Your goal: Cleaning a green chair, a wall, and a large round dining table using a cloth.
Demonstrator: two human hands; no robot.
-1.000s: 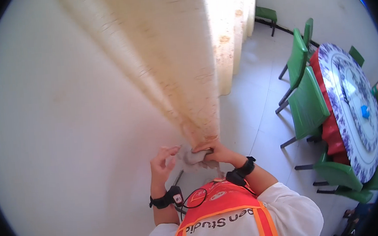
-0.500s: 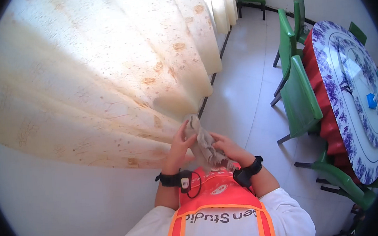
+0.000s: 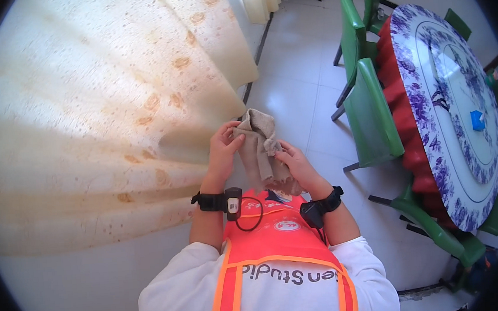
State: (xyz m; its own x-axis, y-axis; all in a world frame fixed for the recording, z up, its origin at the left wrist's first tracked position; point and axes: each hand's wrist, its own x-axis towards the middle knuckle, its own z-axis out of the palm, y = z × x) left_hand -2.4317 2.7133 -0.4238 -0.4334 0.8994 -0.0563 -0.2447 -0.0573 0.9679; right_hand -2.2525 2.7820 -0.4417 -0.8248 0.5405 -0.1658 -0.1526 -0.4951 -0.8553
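Observation:
A crumpled grey-beige cloth [image 3: 255,149] hangs between my two hands, in front of the red apron I wear. My left hand [image 3: 223,146] pinches its upper left edge between thumb and fingers. On the other side, my right hand [image 3: 294,162] grips a bunched fold at the cloth's right edge. The upper part of the cloth is folded over, and its ragged lower edge hangs down over the apron [image 3: 272,229]. Black straps with small devices sit around both wrists.
A cream flowered curtain [image 3: 111,119] fills the left side, close to my left arm. To the right stands an oval table [image 3: 417,98] with a purple-and-white top and red skirt. Green chairs [image 3: 372,116] surround it. A blue object [image 3: 477,120] lies on the table. Pale floor tiles [image 3: 297,99] run between.
The cloth has been spread wider and lies flatter between my hands, which have moved up and slightly apart. The view has shifted, so table and chairs appear further left and higher.

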